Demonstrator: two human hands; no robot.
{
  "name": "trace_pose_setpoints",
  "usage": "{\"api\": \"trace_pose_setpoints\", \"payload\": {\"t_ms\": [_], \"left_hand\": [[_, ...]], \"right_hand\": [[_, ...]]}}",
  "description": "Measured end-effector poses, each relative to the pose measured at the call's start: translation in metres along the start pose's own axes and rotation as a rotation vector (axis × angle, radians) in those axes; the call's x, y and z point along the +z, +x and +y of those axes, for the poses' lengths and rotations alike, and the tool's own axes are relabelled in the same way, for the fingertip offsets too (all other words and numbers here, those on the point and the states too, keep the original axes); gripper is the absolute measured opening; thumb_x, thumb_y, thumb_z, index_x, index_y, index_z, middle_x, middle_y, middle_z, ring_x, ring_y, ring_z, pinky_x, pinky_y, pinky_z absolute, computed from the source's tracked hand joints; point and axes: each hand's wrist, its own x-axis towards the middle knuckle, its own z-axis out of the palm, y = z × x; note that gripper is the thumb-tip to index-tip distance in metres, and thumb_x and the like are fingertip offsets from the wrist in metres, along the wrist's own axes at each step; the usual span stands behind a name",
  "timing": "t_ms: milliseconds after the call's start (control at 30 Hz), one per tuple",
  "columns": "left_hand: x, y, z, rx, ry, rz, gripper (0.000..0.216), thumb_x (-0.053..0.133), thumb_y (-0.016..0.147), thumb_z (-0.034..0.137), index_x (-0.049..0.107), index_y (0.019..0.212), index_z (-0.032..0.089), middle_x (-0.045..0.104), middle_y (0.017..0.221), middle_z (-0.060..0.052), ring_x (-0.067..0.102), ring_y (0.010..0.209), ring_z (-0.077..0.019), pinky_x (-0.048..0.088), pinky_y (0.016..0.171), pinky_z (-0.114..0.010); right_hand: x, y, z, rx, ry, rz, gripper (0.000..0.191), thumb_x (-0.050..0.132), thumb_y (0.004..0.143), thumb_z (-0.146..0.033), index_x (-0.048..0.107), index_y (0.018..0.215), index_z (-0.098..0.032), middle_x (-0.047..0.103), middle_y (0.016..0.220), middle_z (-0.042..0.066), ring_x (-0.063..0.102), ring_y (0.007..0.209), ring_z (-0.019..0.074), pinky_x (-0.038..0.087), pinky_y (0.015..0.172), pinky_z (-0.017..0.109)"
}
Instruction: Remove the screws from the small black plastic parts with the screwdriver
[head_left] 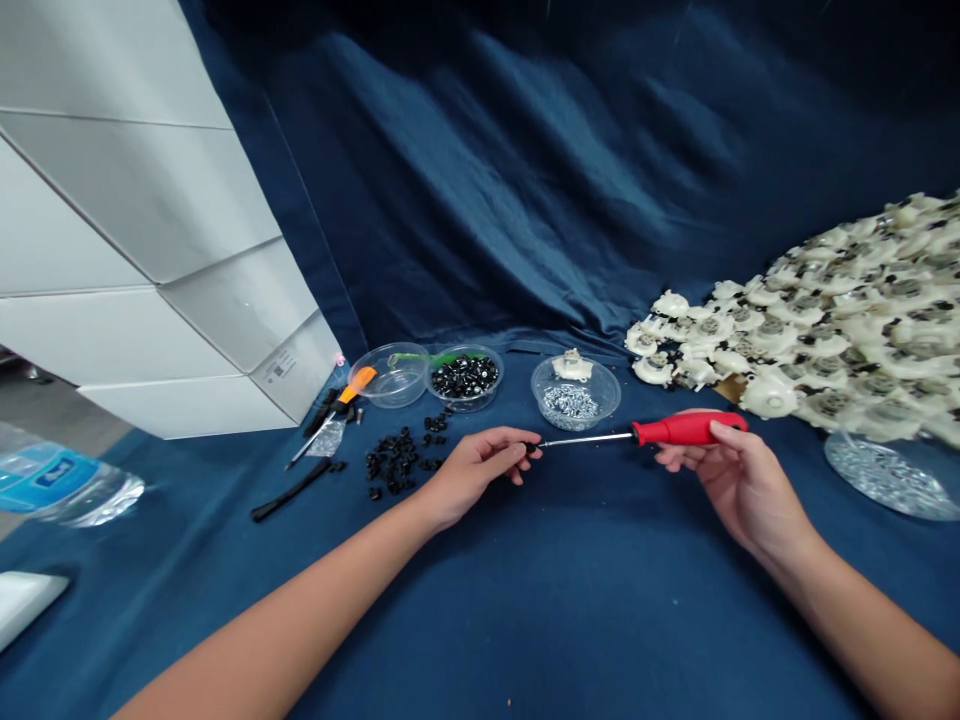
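My right hand is closed round the red handle of a screwdriver, which lies level with its metal shaft pointing left. At the shaft's tip, the fingers of my left hand pinch a small black part; its exact kind is mostly hidden by the fingertips. Just beyond the shaft stands a clear round tub of silver screws, with a cream plastic piece at its far rim. Loose small black parts lie on the blue cloth left of my left hand.
A tub of black parts and a clear lid or tub stand behind. An orange-handled tool lies left, near white boxes and a water bottle. Cream plastic parts are heaped right, beside a bag of screws.
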Motion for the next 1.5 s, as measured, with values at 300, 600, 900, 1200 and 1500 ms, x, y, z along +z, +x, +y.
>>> {"api": "trace_pose_setpoints", "payload": {"t_ms": [300,600,900,1200,1500], "left_hand": [[0.0012,-0.0003,0.0061,-0.024,0.023,0.011,0.032,0.088,0.092,0.034,0.08,0.118,0.017,0.076,0.11,-0.008,0.066,0.086,-0.0165,0.057,0.083,-0.034],[0.0,-0.0003,0.0019,-0.049,0.045,0.004,0.032,0.094,0.084,0.038,0.074,0.094,0.015,0.066,0.081,0.003,0.064,0.072,-0.0132,0.053,0.076,-0.03],[0.0023,-0.0006,0.0017,-0.05,0.043,0.012,0.045,0.1,0.076,0.038,0.063,0.092,0.018,0.062,0.078,0.006,0.065,0.068,-0.0123,0.054,0.07,-0.028],[0.0008,-0.0011,-0.0027,-0.035,0.119,-0.013,0.036,0.079,0.099,0.047,0.081,0.112,0.014,0.071,0.088,-0.002,0.065,0.072,-0.0144,0.056,0.074,-0.031],[0.0057,-0.0035,0.0062,0.005,0.147,-0.051,0.039,0.061,0.112,0.047,0.079,0.133,0.019,0.065,0.106,-0.006,0.065,0.086,-0.0173,0.059,0.08,-0.034]], "right_hand": [[-0.0011,-0.0001,-0.0003,-0.01,-0.02,-0.03,0.031,0.075,0.095,-0.045,0.086,0.103,-0.017,0.085,0.082,0.011,0.079,0.072,0.027,0.063,0.068,0.038],[0.0002,-0.0002,-0.002,0.0,-0.017,-0.038,0.032,0.07,0.097,-0.045,0.086,0.101,-0.018,0.085,0.081,0.011,0.078,0.069,0.0268,0.063,0.068,0.039],[-0.0002,-0.0008,-0.0005,0.016,0.001,-0.043,0.029,0.07,0.098,-0.042,0.086,0.104,-0.019,0.085,0.082,0.01,0.078,0.07,0.0274,0.063,0.068,0.039],[-0.0022,0.0003,0.0009,0.008,0.003,-0.045,0.03,0.07,0.097,-0.042,0.086,0.104,-0.018,0.085,0.083,0.011,0.078,0.071,0.0267,0.063,0.068,0.038],[0.0007,-0.001,-0.001,-0.004,-0.021,-0.029,0.029,0.07,0.097,-0.042,0.087,0.099,-0.018,0.084,0.08,0.01,0.076,0.069,0.025,0.062,0.068,0.037]]}}
